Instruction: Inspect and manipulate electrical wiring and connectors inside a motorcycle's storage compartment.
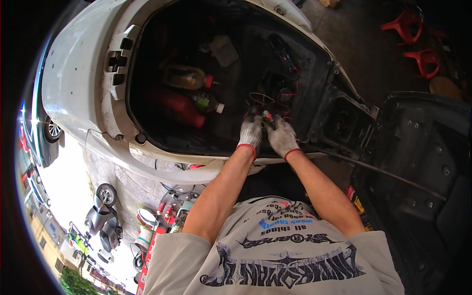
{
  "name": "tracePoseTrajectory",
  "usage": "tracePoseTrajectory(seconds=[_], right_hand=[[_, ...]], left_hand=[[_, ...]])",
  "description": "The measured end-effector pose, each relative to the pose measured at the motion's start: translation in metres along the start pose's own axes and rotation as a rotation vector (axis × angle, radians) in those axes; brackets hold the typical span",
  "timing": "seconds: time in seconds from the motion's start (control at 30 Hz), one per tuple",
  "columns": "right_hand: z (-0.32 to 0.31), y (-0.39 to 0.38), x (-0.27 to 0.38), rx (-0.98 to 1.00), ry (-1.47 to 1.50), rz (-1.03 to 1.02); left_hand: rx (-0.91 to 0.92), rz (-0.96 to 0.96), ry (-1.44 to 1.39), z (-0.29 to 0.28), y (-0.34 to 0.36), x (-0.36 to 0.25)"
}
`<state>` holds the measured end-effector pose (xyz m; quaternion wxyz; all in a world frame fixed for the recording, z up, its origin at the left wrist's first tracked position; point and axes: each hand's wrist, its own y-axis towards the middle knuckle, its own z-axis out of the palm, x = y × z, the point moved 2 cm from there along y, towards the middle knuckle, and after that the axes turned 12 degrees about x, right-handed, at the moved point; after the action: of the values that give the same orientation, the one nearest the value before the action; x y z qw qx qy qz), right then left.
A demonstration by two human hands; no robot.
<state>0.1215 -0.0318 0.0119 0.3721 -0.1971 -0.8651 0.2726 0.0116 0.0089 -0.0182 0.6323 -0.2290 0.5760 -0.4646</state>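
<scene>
Both my hands, in white knit gloves with red cuffs, meet over the near right part of the black storage compartment (172,132) of a white scooter. My left hand (251,132) is closed at the fingertips on something dark that I cannot make out. Beside it, my right hand (281,136) pinches a small red piece (270,116). Just beyond the fingers are thin yellowish wires (262,96) and a red wire (296,84). That red wire runs toward a dark handheld device (281,51) lying at the compartment's far right.
Bottles lie in the compartment: a yellowish one (184,77), a red one (179,109) and a green one with a white cap (206,102). A pale box (224,50) is behind them. The black seat (418,167) is raised at right. Red chairs (407,27) stand far right.
</scene>
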Motion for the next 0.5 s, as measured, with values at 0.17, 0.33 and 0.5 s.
tracePoseTrajectory(seconds=[0.17,0.33,0.5], right_hand=[[-0.001,-0.003,-0.009,-0.013,0.096,0.059],[-0.021,-0.004,-0.023,0.022,0.392,0.248],[-0.018,0.007,-0.031,0.089,0.678,0.32]], left_hand=[[-0.001,-0.038,-0.234,-0.004,-0.003,0.0],[-0.092,-0.128,-0.197,-0.009,0.001,0.004],[-0.048,-0.059,-0.137,-0.008,0.0,0.001]])
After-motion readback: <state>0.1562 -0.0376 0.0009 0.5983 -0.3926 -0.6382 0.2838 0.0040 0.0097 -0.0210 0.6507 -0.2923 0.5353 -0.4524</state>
